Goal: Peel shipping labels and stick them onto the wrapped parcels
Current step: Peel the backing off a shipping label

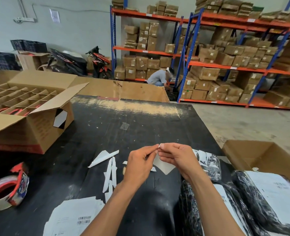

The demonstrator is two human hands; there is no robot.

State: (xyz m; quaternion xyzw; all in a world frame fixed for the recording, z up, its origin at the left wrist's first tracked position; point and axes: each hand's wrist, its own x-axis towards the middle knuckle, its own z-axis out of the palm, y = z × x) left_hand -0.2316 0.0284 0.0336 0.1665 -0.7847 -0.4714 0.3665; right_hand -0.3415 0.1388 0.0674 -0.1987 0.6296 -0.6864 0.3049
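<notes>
Above the black table my left hand and my right hand both pinch the top corner of a white shipping label, which hangs between them. Black-wrapped parcels lie at the lower right: one with a label stuck on it, another beside my right forearm, and a third behind my right hand. A sheet of printed labels with barcodes lies at the near edge, left of my left forearm.
Peeled white backing strips litter the table left of my hands. A tape roll sits at the lower left. An open divided carton stands at the left, another open box at the right. A person crouches by the shelves.
</notes>
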